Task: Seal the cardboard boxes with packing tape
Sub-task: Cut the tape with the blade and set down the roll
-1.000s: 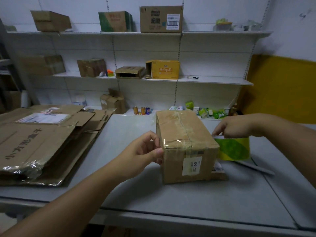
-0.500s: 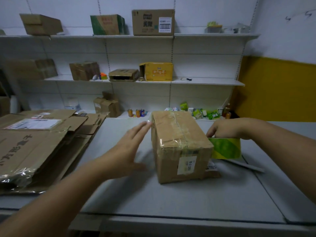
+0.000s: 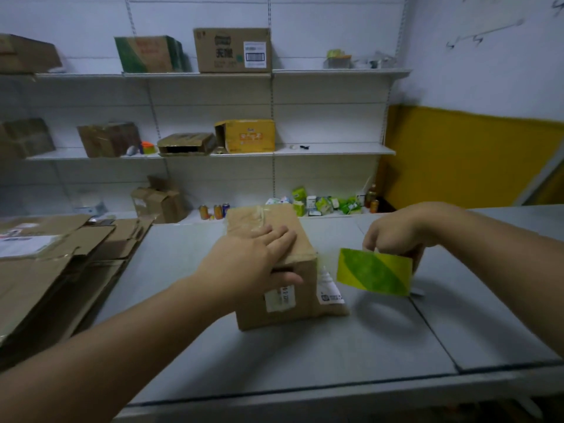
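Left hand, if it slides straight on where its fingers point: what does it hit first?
Nothing close. The left hand lies flat on the box, fingers pointing away and right: box top ahead, then its far edge and bare table. The green cartons at the back probably come next; depth unclear.

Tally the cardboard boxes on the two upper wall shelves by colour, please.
Brown boxes: 5
Green box: 1
Yellow box: 1
Total: 7

White wall shelves (image 3: 332, 149), yellow-banded wall (image 3: 457, 154), grey table (image 3: 305, 355).
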Demonstrator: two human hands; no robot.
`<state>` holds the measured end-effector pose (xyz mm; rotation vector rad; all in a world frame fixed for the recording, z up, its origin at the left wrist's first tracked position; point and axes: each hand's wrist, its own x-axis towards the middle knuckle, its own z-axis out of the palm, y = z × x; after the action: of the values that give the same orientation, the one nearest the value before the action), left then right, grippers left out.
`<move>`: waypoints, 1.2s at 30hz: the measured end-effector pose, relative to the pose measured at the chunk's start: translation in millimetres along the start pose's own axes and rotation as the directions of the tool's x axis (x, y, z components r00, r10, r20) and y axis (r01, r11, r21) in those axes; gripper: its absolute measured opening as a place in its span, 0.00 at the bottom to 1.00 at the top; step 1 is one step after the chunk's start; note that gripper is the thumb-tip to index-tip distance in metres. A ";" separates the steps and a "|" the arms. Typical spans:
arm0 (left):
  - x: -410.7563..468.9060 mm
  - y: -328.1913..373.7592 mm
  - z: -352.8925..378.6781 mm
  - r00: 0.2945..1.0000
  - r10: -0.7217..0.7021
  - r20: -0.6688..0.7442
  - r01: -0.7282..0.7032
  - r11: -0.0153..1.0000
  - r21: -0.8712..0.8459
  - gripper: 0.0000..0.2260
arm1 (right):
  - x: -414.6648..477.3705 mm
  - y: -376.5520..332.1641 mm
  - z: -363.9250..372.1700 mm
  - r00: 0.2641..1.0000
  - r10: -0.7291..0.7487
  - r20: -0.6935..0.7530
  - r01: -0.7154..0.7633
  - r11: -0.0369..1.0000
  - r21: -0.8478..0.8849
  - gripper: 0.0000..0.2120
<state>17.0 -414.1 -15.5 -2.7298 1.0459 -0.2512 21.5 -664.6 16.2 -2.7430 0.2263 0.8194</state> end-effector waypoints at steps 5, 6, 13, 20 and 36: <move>-21.7 -14.5 12.3 0.971 0.127 -0.204 -0.127 0.992 0.013 0.46 | -27.1 3.7 4.7 0.999 -0.008 0.033 0.007 1.000 0.010 0.13; -23.7 -16.8 15.6 0.949 0.156 -0.274 -0.158 0.987 0.015 0.41 | -25.4 0.8 8.8 1.000 -0.014 0.016 0.014 1.000 0.005 0.13; -22.8 -21.9 27.4 0.905 0.168 -0.390 -0.178 0.984 0.010 0.34 | 4.0 -15.3 58.8 0.994 -0.101 -0.030 0.099 0.994 -0.054 0.07; -24.2 -24.0 25.0 0.896 0.172 -0.409 -0.186 0.982 0.005 0.36 | -11.2 8.0 61.2 0.993 0.114 -0.042 -0.113 0.993 0.019 0.14; -33.5 -45.1 34.6 0.880 0.170 -0.443 -0.180 0.984 0.020 0.34 | -23.7 25.7 66.0 0.971 0.212 -0.110 -0.199 0.973 0.114 0.11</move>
<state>29.2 -354.2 -40.4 -2.6321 1.4035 -0.8696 -37.8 -667.6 -29.1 -2.7058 0.5697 0.6699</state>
